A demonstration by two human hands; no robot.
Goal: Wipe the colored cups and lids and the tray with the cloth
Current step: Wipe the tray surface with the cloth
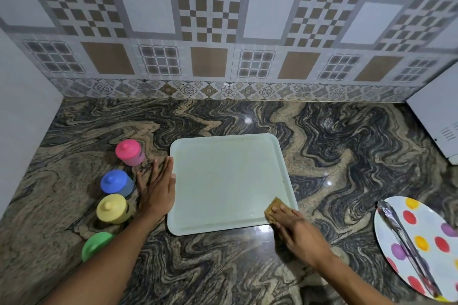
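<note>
A pale green tray (223, 176) lies flat on the marble counter. My right hand (297, 233) presses a small brown cloth (272, 208) onto the tray's near right corner. My left hand (156, 188) rests flat, fingers together, against the tray's left edge. To its left stand lidded cups in a line: pink (130, 152) farthest, then blue (115, 182), yellow (112, 208) and green (95, 245) nearest, the green one partly hidden by my left forearm.
A white plate with coloured dots (421, 245) lies at the right, with metal tongs (401, 233) across it. A white appliance (438, 119) stands at the back right. A tiled wall (223, 32) closes the back and a white panel (22, 119) the left.
</note>
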